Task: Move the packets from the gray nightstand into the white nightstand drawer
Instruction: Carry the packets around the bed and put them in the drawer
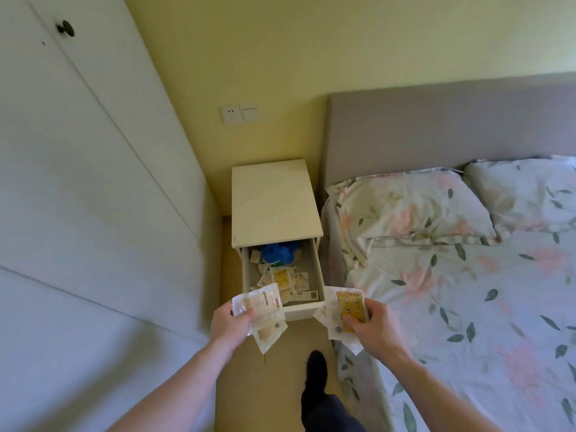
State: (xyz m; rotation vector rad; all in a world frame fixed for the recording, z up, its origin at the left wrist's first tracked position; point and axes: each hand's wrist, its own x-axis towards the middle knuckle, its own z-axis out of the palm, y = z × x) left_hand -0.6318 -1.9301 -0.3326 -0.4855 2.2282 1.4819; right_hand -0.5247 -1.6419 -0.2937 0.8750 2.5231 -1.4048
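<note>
left hand (229, 322) gripping packets (261, 310), right hand (372, 324) likewise

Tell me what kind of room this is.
A bedroom, most likely: a bed with floral pillows against a gray headboard, a white nightstand beside it with its drawer open, and a tall white wardrobe.

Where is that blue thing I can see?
The blue bundle lies at the back of the open drawer of the white nightstand, behind the loose packets, left of the bed.
</note>
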